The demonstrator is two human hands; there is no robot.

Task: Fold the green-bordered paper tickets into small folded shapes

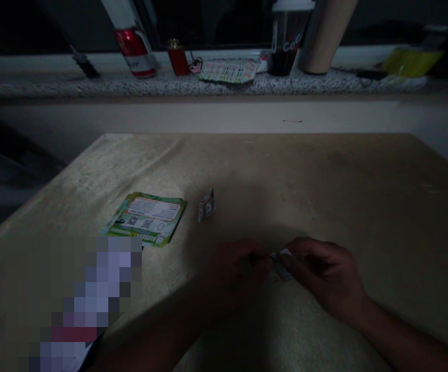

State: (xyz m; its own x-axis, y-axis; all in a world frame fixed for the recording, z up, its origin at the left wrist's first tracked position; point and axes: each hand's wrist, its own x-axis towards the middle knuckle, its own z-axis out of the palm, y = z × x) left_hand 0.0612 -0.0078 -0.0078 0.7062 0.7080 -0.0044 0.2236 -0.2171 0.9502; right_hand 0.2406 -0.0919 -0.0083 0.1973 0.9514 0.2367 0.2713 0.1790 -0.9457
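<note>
My left hand (235, 268) and my right hand (324, 274) meet low over the table, right of centre. Both pinch a small folded piece of printed paper (282, 266), pale with some blue; fingers cover much of it, and the dim light hides its details. Beyond my left hand, a small folded printed paper (207, 206) stands up on the tabletop with creased sides. To its left lies a stack of green printed leaflets (146, 218) showing white text panels and square codes.
The beige table (344, 181) ends at a white wall. A pixelated object (100, 289) lies at the left front. On the speckled sill (111, 85) stand a red and white can (134, 54), a red bottle (178, 58), a crumpled printed wrapper (228, 70) and a lidded cup (288, 41).
</note>
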